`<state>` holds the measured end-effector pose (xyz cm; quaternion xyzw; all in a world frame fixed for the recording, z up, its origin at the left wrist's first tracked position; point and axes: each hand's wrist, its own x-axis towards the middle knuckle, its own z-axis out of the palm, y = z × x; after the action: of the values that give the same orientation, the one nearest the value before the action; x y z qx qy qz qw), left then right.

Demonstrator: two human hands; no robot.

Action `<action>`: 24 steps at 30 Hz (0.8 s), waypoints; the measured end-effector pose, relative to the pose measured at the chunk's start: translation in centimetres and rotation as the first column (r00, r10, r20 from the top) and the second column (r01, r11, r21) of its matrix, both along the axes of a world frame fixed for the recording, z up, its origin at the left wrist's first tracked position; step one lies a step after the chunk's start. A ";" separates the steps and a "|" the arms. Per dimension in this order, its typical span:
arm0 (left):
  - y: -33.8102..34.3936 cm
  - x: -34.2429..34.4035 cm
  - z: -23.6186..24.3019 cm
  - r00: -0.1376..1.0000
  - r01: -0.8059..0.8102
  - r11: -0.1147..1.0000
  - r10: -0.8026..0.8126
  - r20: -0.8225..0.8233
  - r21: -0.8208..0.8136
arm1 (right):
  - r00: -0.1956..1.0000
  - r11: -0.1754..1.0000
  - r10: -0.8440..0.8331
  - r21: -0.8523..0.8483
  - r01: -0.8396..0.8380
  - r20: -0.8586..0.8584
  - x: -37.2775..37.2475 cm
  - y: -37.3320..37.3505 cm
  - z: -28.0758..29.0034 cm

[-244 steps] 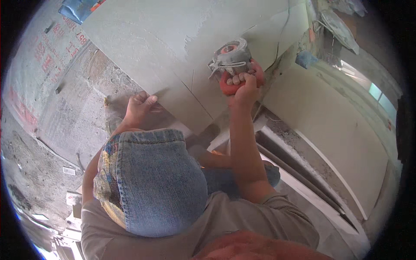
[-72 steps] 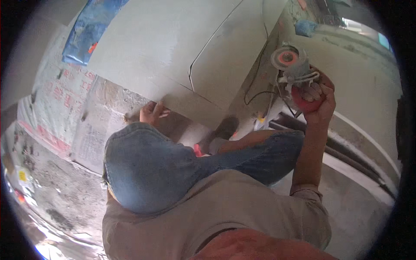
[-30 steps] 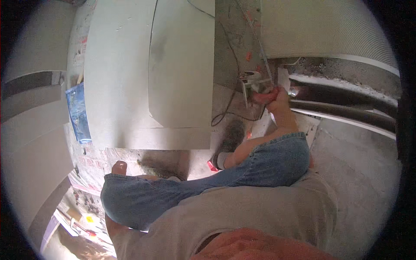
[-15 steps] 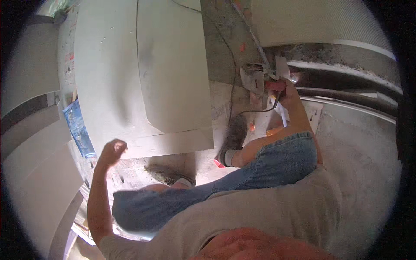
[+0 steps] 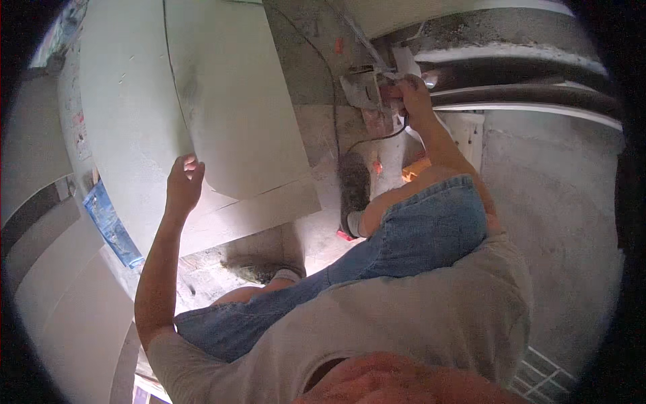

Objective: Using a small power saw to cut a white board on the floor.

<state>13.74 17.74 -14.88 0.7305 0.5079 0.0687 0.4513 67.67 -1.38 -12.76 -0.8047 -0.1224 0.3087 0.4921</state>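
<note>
My left hand (image 5: 184, 183) hovers over or rests on a large pale board (image 5: 249, 121); which of the two I cannot tell. Its fingers are loosely curled, and nothing shows in them. A thin dark line (image 5: 167, 60) runs along the board up to these fingers; it could be a cord or a cut. At upper right, my right hand (image 5: 414, 94) is closed around the reddish grip (image 5: 389, 93) of a corded tool. A pale, boxy part (image 5: 362, 89) is beside the grip, and a black cable (image 5: 377, 139) curves down from it. The working end is hidden.
My shoes (image 5: 354, 185) stand beyond the board's near edge. A blue packet (image 5: 113, 225) lies at the board's left edge. Stacked curved panels (image 5: 525, 91) are at right, with an orange object (image 5: 416, 170) nearer my knee. A white wire rack (image 5: 542, 377) shows at lower right.
My left hand has moved forward from the board's near corner to over its surface. My right hand still grips the tool. The whole view has shifted, and the wire rack has come into sight.
</note>
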 end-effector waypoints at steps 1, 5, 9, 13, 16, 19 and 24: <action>0.1 0.7 0.3 1.000 0.004 1.000 -0.004 0.007 0.013 | 0.987 0.997 0.061 -0.058 -0.053 0.148 2.5 -1.8 -2.9; 0.2 0.1 -0.5 0.999 -0.028 0.994 0.025 -0.031 -0.104 | 0.989 0.998 -0.023 -0.058 0.015 -0.147 0.9 -1.6 -0.2; -0.8 -0.6 -0.3 1.000 0.025 0.993 -0.025 0.005 -0.113 | 0.943 0.992 0.062 -0.083 -0.094 -0.327 -0.8 -1.3 2.8; -0.2 -0.4 -0.5 0.999 0.007 0.982 -0.013 -0.033 -0.191 | 0.966 0.946 0.257 -0.195 -0.260 -0.042 -4.7 -1.3 5.4; -0.4 -0.8 -0.1 0.998 -0.048 0.978 0.040 -0.044 -0.202 | 0.901 0.870 0.419 -0.334 -0.363 0.113 -5.3 -10.4 9.2; -0.3 -1.3 -0.3 0.993 -0.063 0.966 0.035 -0.115 -0.252 | 0.788 0.766 0.576 -0.481 -0.427 0.217 -5.5 -17.9 13.1; -0.7 0.4 1.1 0.993 -0.091 0.932 0.058 -0.103 -0.351 | 0.512 0.609 0.770 -0.679 -0.410 0.381 -3.2 -4.9 8.0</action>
<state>14.14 17.02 -13.82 0.6196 0.5595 -0.0402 0.5490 64.43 -6.30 -4.77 -0.8583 -0.4755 0.1876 0.0448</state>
